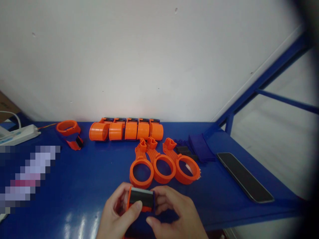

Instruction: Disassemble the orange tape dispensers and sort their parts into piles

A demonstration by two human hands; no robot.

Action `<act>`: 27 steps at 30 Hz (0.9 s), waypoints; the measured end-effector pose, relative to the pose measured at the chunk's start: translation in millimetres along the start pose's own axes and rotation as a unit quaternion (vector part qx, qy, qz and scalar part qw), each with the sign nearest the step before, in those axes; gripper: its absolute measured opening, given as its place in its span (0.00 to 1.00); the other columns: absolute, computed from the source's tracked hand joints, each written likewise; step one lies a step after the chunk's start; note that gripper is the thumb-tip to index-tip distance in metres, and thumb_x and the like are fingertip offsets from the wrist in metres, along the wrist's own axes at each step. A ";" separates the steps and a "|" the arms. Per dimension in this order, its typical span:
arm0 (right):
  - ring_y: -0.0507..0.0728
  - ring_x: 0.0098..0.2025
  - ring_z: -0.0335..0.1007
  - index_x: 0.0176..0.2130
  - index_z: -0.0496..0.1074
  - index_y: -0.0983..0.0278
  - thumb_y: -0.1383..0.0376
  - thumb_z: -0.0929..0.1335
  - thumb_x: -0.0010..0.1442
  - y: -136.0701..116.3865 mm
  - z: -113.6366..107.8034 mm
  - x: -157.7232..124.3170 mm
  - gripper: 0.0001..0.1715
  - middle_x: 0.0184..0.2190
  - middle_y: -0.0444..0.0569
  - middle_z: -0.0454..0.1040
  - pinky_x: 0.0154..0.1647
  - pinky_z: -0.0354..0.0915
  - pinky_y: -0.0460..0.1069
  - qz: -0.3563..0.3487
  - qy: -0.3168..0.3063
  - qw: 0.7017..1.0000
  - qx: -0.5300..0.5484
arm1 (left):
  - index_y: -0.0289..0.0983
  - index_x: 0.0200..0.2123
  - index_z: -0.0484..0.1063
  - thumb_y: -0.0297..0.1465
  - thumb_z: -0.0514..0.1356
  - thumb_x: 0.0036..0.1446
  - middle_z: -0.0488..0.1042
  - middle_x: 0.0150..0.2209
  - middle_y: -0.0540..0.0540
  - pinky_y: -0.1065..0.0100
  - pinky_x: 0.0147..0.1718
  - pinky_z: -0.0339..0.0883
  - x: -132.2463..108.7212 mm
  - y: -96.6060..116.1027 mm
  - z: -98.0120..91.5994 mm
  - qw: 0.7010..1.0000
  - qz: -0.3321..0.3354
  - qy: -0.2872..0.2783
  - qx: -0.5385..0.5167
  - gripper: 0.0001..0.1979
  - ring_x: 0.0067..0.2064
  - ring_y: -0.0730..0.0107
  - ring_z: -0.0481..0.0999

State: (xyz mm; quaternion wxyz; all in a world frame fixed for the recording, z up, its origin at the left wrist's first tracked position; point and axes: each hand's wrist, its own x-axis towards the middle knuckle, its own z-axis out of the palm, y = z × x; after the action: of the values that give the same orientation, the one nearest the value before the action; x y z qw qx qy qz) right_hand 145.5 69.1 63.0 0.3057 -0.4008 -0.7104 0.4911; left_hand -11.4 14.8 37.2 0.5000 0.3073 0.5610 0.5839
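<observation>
My hands meet low in the middle of the view. Between them is an orange plastic tape dispenser head [141, 199] with a black insert and a serrated metal cutter along its far edge. My left hand [119, 212] grips its left side, with the thumb across the front. My right hand [171, 209] holds its right side. Just beyond them, several orange ring-shaped dispenser frames with handles lie flat, the nearest [141, 181] almost at my fingers. Behind these, several orange cylindrical parts [131, 130] stand in a row, and a fuller orange dispenser [69, 132] lies at the left.
Everything rests on a glossy blue table [74, 199]. Small black pieces [185, 152] and folded blue pads [201, 147] lie to the right, beside a black phone-like slab [244, 177]. A white power strip [17, 135] sits far left, near a pixelated patch [27, 176]. A white wall rises behind.
</observation>
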 end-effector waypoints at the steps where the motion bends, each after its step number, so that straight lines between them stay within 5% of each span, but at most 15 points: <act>1: 0.56 0.29 0.76 0.38 0.71 0.63 0.75 0.71 0.38 1.0 1.1 0.2 0.23 0.31 0.46 0.79 0.30 0.74 0.48 0.000 0.002 1.000 0.002 | 0.38 0.30 0.74 0.40 0.68 0.46 0.72 0.25 0.52 0.75 0.29 0.61 0.2 0.8 -0.3 1.000 -0.001 -0.002 -0.001 0.12 0.28 0.71 0.68; 15: 0.53 0.26 0.74 0.35 0.68 0.62 0.74 0.72 0.35 2.9 16.9 15.7 0.23 0.27 0.42 0.76 0.27 0.70 0.45 -0.079 0.032 0.995 0.045 | 0.40 0.30 0.73 0.41 0.68 0.46 0.69 0.24 0.54 0.75 0.27 0.59 5.1 28.8 -11.4 0.999 0.014 0.005 0.041 0.12 0.27 0.72 0.65; 21: 0.52 0.27 0.73 0.35 0.67 0.61 0.74 0.72 0.36 -1.0 15.2 24.4 0.23 0.27 0.41 0.74 0.27 0.69 0.45 -0.058 0.017 0.997 0.056 | 0.39 0.30 0.73 0.42 0.67 0.46 0.69 0.24 0.54 0.74 0.25 0.58 8.6 40.9 -11.9 0.998 0.014 0.030 0.051 0.13 0.27 0.71 0.66; 27: 0.51 0.24 0.70 0.34 0.67 0.62 0.73 0.72 0.36 -5.0 5.1 23.9 0.22 0.23 0.39 0.72 0.26 0.66 0.45 -0.019 -0.019 0.999 0.024 | 0.38 0.27 0.74 0.43 0.67 0.44 0.71 0.24 0.52 0.73 0.28 0.60 14.2 38.1 -8.8 0.999 -0.006 -0.017 0.048 0.15 0.28 0.70 0.67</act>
State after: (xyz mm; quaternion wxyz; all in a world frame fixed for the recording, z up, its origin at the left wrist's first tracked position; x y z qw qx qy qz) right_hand 128.2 86.6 67.0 0.3108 -0.3702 -0.7120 0.5092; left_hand -33.0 29.9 69.4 0.4978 0.3376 0.5818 0.5475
